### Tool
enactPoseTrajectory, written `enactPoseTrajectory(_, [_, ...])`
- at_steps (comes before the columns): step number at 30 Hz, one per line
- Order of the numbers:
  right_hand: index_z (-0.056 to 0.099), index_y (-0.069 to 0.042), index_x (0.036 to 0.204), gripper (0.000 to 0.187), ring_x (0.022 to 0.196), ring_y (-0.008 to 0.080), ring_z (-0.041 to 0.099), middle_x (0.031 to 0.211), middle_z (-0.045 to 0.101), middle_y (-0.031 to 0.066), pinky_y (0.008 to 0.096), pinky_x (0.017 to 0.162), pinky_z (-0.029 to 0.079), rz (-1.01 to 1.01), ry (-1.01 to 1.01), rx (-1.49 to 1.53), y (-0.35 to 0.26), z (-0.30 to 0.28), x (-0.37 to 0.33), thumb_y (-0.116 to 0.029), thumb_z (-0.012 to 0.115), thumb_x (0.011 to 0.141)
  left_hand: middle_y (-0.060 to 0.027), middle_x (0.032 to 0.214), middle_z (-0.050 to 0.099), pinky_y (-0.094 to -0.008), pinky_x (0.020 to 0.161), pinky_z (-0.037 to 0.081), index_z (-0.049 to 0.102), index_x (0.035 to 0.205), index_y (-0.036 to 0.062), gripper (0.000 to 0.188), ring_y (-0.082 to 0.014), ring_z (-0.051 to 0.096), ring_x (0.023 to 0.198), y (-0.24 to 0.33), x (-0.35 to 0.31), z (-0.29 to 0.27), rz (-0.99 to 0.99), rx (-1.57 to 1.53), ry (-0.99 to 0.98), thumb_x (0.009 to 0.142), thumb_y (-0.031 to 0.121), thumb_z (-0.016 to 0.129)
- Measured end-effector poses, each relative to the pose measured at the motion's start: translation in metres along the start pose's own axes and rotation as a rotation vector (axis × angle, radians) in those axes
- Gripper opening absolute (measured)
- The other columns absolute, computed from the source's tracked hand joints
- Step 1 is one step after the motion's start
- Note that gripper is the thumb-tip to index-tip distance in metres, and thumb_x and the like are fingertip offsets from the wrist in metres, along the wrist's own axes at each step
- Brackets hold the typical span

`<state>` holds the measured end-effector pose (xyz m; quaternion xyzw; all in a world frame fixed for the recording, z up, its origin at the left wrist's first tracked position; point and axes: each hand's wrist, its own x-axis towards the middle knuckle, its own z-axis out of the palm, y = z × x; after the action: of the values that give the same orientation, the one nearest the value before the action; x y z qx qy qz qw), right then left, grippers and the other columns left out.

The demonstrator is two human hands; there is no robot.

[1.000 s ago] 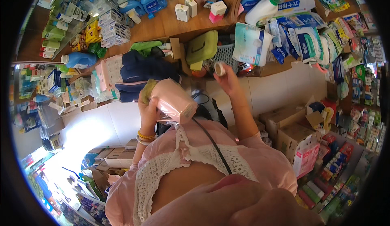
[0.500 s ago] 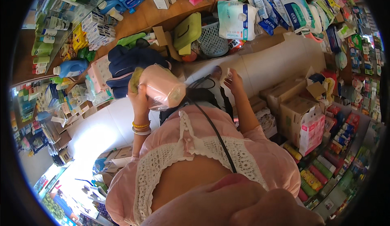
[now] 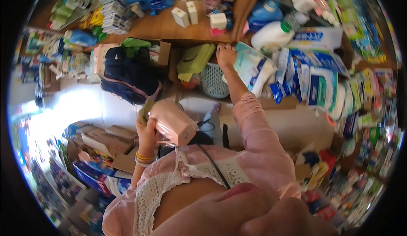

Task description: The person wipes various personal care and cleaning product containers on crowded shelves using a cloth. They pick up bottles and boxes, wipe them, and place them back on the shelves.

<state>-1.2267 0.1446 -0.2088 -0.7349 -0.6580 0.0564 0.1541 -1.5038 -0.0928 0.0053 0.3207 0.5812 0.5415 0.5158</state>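
Observation:
My left hand (image 3: 146, 130) is closed around a pink tapered container (image 3: 171, 121) in clear plastic wrap, held in front of my chest. An olive-green cloth-like piece (image 3: 146, 109) shows above the same hand, beside the container. My right arm is stretched forward, and my right hand (image 3: 226, 55) is at the far side of a grey-blue plastic basket (image 3: 215, 82), by the shelf edge. To its right lies a white and teal package (image 3: 248, 64). The right fingertips are blurred and partly hidden, so I cannot see whether they hold anything.
A green bag-like item (image 3: 196, 58) leans left of the basket. Farther left stands a dark blue backpack (image 3: 127, 74). Small white boxes (image 3: 180, 18) sit on the wooden counter (image 3: 163, 26). Packs (image 3: 320, 85) are piled at right; cardboard boxes (image 3: 106, 140) stand at lower left.
My right hand has moved forward from beside my body, where it held a small white item, to the basket and shelf edge. The view has shifted; my left hand keeps the pink container.

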Motion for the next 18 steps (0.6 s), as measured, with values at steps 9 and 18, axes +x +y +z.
enactPoseTrajectory(9, [0.062,-0.004,0.099,0.036,0.077,0.0173,0.063,0.087,0.066,0.0086,0.0311,0.072,0.049,-0.08,-0.771,0.779,-0.006,-0.03,-0.108,-0.036,0.062,0.085,-0.0064,0.106,0.058,-0.0251,0.079,0.049,0.049,0.12,-0.0001,0.04,-0.0126,0.057,0.091,-0.004,-0.039,0.045,-0.052,-0.162,0.123,0.082,0.003,0.059])
enactPoseTrajectory(18, [0.022,-0.007,0.143,0.088,0.116,0.0191,0.046,0.135,0.037,0.0092,0.0317,0.092,0.043,-0.09,-0.917,1.72,-0.027,-0.211,-0.188,-0.045,0.067,0.077,-0.0053,0.087,0.062,-0.0242,0.067,0.047,0.053,0.103,-0.0021,0.038,-0.0093,0.055,0.076,-0.001,-0.007,0.082,0.248,0.121,-0.026,0.073,0.009,0.073])
